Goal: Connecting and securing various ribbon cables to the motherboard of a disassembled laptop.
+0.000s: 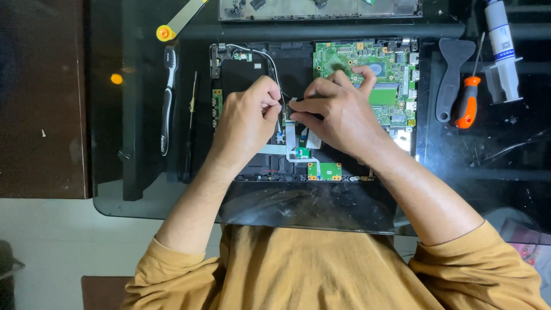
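Observation:
An opened laptop base lies on a dark glass table, with a green main board at its upper right and a small green board near its front edge. My left hand pinches a thin wire or cable near the middle of the base. My right hand is closed over a small dark tool or part right beside it, fingertips touching the main board. White flat ribbon cables run under both hands. What exactly sits between the fingers is hidden.
A black and white toothbrush and a thin dark pick lie left of the laptop. A grey plastic pry tool, an orange-handled screwdriver and a white syringe lie to the right. A detached laptop cover sits beyond.

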